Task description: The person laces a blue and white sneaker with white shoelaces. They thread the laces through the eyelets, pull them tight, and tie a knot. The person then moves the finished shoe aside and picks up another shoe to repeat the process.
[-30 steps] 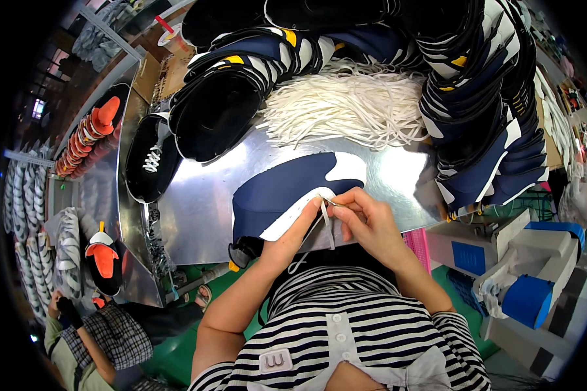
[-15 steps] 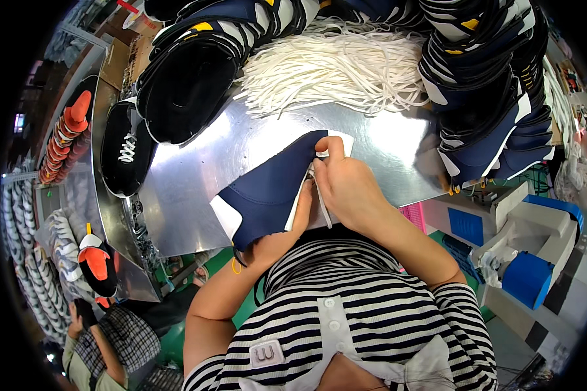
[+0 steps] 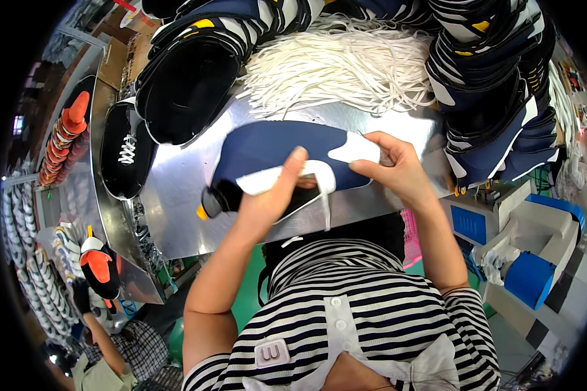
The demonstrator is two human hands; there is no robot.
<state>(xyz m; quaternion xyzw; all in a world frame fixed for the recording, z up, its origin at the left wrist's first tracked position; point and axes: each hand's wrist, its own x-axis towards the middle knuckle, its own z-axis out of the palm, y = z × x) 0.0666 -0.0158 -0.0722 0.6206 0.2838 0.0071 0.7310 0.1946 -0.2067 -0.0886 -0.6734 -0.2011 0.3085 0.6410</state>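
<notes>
A navy and white shoe upper (image 3: 261, 146) lies at the middle of the frame, over the near part of a shiny metal worktop (image 3: 176, 221); whether it touches the metal, I cannot tell. The left hand (image 3: 270, 199) has its grip closed on the lower side of the upper, the thumb laid across a white strip (image 3: 257, 182) and the fingers mostly hidden beneath. The right hand (image 3: 398, 166) has a narrow grip on the white end at the right, thumb on the face and fingertips at the top edge. A white lace (image 3: 325, 208) hangs down from the white strip between the hands, and a yellow tab (image 3: 201, 212) sticks out at the lower left end of the upper. Above, at the top centre, is a loose heap of white laces (image 3: 339, 65). A pile of nested uppers (image 3: 192, 85) leans at its left, and a tall stack of navy, white and black uppers (image 3: 486, 124) stands at the upper right. A black laced upper (image 3: 127, 153) lies at the left of the worktop, with a row of orange pieces (image 3: 65, 140) beyond it. At the lower right are a blue and grey machine (image 3: 528, 277) and a pink basket (image 3: 411, 241). A co-worker's black-gloved hand (image 3: 80, 296) shows at the lower left.
</notes>
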